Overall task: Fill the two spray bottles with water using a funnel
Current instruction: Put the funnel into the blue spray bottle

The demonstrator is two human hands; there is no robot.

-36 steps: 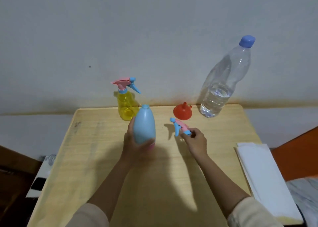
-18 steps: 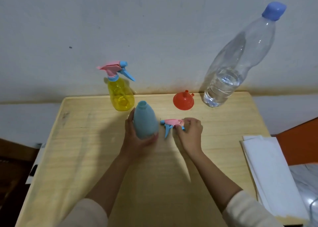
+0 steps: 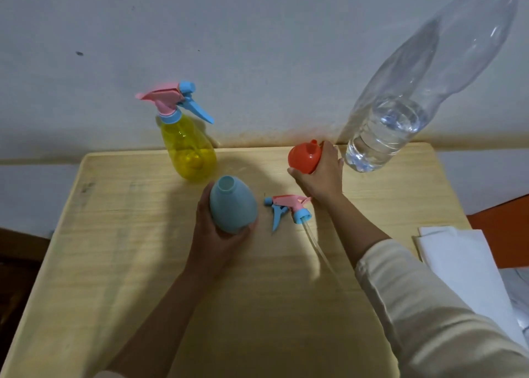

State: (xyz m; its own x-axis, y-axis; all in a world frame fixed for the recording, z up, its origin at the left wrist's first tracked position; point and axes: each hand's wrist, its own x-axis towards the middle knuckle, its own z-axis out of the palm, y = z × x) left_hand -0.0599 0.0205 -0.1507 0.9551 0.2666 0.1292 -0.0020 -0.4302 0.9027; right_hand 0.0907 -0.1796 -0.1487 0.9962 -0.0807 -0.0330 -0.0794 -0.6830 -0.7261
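So far, only the blue bottle [image 3: 233,203] has been opened; it is gripped upright mid-table by the left hand [image 3: 213,241], its sprayer head [image 3: 289,207] laid alongside; the funnel [image 3: 304,157] is clasped by the right hand [image 3: 325,177]; the yellow bottle [image 3: 189,150] is capped; filling seems unstarted.

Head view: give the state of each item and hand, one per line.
Blue spray bottle: head off, mouth open, held by left hand.
Spray head: detached, lying on table.
Yellow spray bottle: head on, standing.
Funnel: spout up, gripped by right hand.
Water bottle: capped, partly full, standing.
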